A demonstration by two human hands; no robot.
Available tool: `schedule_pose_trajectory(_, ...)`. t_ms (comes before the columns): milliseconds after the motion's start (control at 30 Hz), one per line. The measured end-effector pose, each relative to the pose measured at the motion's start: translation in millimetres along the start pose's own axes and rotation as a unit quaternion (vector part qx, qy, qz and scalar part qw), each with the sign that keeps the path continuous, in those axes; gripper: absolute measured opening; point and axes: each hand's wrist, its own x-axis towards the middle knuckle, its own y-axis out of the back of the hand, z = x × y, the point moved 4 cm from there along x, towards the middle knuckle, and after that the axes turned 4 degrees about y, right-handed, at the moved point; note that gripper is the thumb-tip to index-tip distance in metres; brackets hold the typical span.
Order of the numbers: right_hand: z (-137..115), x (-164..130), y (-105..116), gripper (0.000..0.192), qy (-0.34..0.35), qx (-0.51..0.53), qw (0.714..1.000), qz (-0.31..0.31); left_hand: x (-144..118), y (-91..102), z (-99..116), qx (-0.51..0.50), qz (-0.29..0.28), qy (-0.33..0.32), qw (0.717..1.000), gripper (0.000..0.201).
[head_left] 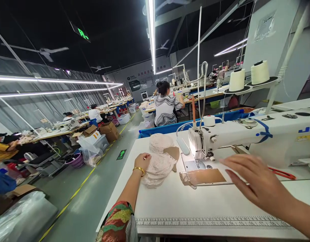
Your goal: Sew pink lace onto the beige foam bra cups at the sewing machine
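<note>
The sewing machine (245,137) stands on the counter (195,205), toward its right and far side. A flat piece of fabric (202,176) lies on the counter just before the machine's needle end. Left of it lies a pile of lace pieces (158,164), running back toward the counter's far edge. The left hand (142,161) rests at the pile's left side, touching it. The right hand (253,183) hovers right of the flat piece, in front of the machine. Two thread spools (248,76) sit on a stand behind and above the machine. A ruler strip (215,222) runs along the counter's near edge. The aisle floor (94,195) lies left of the counter.
</note>
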Motion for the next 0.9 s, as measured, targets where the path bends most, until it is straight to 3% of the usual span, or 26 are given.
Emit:
schedule_pose_trajectory(100,-27,-10,-13,0.043,0.021,0.095,0.995,-0.032,-10,11.7,17,-0.05,0.004,-0.026,0.998,0.025)
schedule_pose_trajectory(200,-57,-2,-24,0.038,-0.004,0.21,0.974,-0.09,-37,16.8,47,-0.114,-0.027,-0.069,0.991,0.024)
schedule_pose_trajectory(300,-86,5,-38,0.033,-0.086,0.314,0.935,-0.14,-93,8.0,84,-0.176,-0.089,-0.121,0.973,0.024)
schedule_pose_trajectory(400,-106,-1,-48,0.071,-0.174,0.37,0.9,-0.153,-163,-8.9,113,-0.214,-0.168,-0.164,0.948,0.027)
schedule_pose_trajectory(433,-110,-5,-49,0.075,-0.193,0.378,0.893,-0.153,-183,-13.4,119,-0.224,-0.188,-0.178,0.94,0.032)
schedule_pose_trajectory(533,-110,-19,-45,0.056,-0.249,0.39,0.868,-0.182,-220,-18.4,127,-0.184,-0.162,-0.215,0.945,0.034)
schedule_pose_trajectory(600,-104,-27,-40,0.045,-0.282,0.412,0.835,-0.23,-224,-20.4,127,-0.12,-0.135,-0.229,0.957,0.016)
schedule_pose_trajectory(667,-95,-33,-39,0.034,-0.307,0.456,0.787,-0.281,-216,-27.2,126,-0.1,-0.153,-0.236,0.954,0.01)
schedule_pose_trajectory(800,-60,-38,-50,0.034,-0.373,0.532,0.685,-0.329,-185,-61.2,126,-0.18,-0.333,-0.181,0.908,0.03)
schedule_pose_trajectory(833,-48,-38,-56,0.034,-0.386,0.533,0.676,-0.332,-176,-72.0,126,-0.191,-0.38,-0.161,0.891,0.034)
schedule_pose_trajectory(900,-21,-35,-66,0.03,-0.388,0.514,0.689,-0.333,-159,-92.1,128,-0.206,-0.439,-0.132,0.865,0.043)
